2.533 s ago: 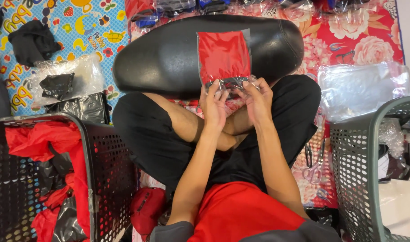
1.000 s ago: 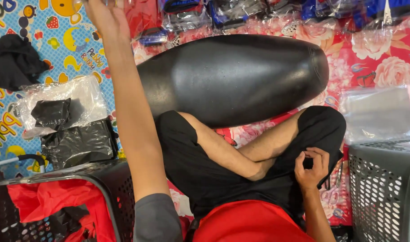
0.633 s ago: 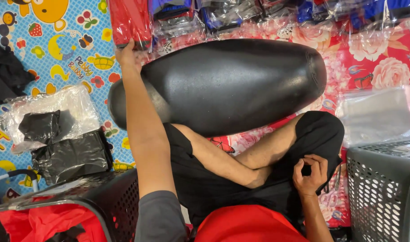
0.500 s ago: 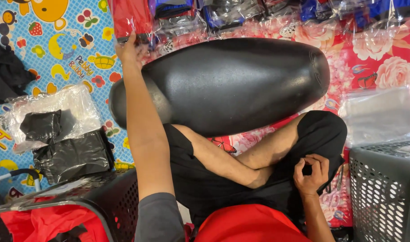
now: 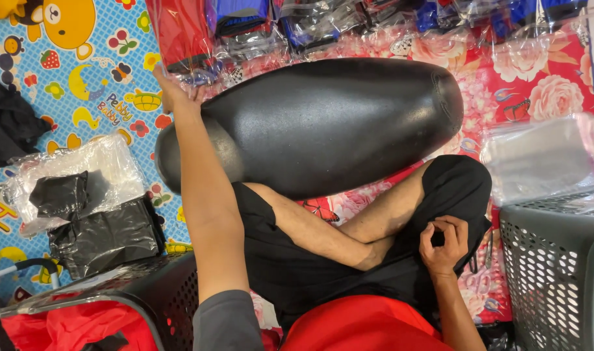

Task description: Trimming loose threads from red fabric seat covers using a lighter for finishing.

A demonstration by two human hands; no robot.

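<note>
A seated person stretches the left hand (image 5: 170, 97) past a black cushion (image 5: 316, 123) to a red bagged garment (image 5: 180, 29) at the far left of a row of packets (image 5: 323, 19). Laying it flat and square with that row looks the neat way. The fingers rest half open against its near edge. The right hand (image 5: 443, 244) lies loosely curled on the knee, apparently empty.
</note>
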